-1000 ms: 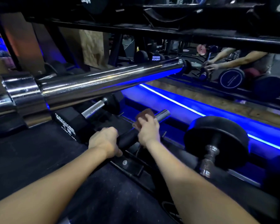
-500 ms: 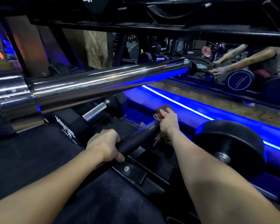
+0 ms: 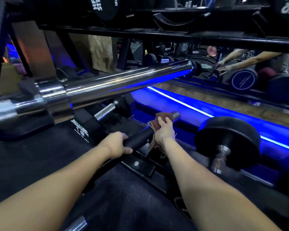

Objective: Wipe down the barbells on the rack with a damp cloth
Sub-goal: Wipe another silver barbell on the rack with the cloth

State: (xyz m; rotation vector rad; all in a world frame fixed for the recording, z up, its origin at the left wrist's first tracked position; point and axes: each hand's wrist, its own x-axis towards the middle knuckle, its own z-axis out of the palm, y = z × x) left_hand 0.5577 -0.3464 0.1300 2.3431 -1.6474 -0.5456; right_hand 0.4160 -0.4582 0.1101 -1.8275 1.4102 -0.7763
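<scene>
A person bends over a low gym rack, both bare arms reaching to a short bar with a black sleeve and a bright steel tip (image 3: 138, 139) that lies in the rack's cradle. The left hand (image 3: 117, 144) curls round the near part of the black sleeve, apparently to keep the bar from rolling. The right hand (image 3: 164, 130) lies over a folded reddish-brown cloth (image 3: 162, 117), fingers bent down around it so the cloth is pressed against the bar just short of the steel tip; loose folds hang below the wrist. Holding one end and rubbing the other looks like the working method here, and the steel tip beyond the cloth seems the part in hand.

Above and left of that bar, a long, thick, polished chrome barbell sleeve (image 3: 123, 82) runs across the rack, its collar at the left; it too belongs to the job. Right of the bar sits a round black rubber dumbbell with a chrome handle (image 3: 227, 142). Beyond the bar's tip, a strip of bright blue-white light (image 3: 190, 106) runs along the base of a mirror (image 3: 240, 67), which throws back the person's arms and more dumbbells. Under the bar is the black steel rack frame (image 3: 140, 165), bolted, and nearer the viewer, dark speckled rubber matting. Overhead, the upper tier carries black weights with white lettering.
</scene>
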